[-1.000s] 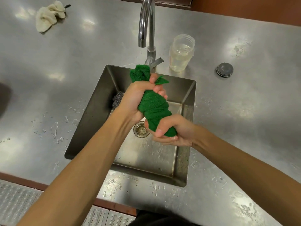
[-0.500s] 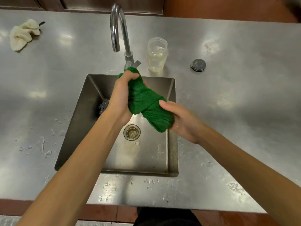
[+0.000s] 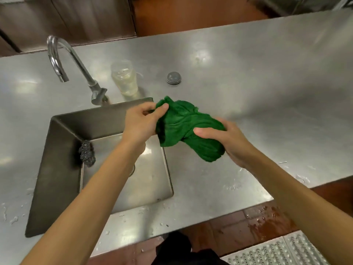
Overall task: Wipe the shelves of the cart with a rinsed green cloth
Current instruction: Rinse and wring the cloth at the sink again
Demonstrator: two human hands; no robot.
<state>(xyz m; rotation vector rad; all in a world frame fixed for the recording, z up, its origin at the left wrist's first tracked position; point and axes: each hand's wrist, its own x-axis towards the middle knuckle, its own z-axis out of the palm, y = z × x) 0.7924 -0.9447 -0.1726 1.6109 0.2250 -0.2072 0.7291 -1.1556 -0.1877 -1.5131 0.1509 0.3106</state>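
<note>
"Starting with the cloth [image 3: 188,129]: where is it held?"

"It is held bunched and crumpled in the air above the counter [image 3: 267,92], just past the right edge of the sink [image 3: 63,159], near the sink's far right corner."

"How is it gripped?"

"Its far end is pinched by the left hand [image 3: 141,121] between the thumb and curled fingers. Its near end is wrapped by the right hand [image 3: 227,138], with the thumb laid across the top and the fingers curled underneath."

"What else is seen around it?"

"A tap [image 3: 77,61] is mounted at the sink's far edge, with its spout arched toward the left. A clear jar [image 3: 125,78] is stood just right of the tap's base, and a small round grey disc [image 3: 173,78] is laid further right, apart from the jar. A dark scourer [image 3: 87,153] is lodged inside the sink against its left wall. Water drops [image 3: 232,186] are scattered along the counter's near edge."
</note>
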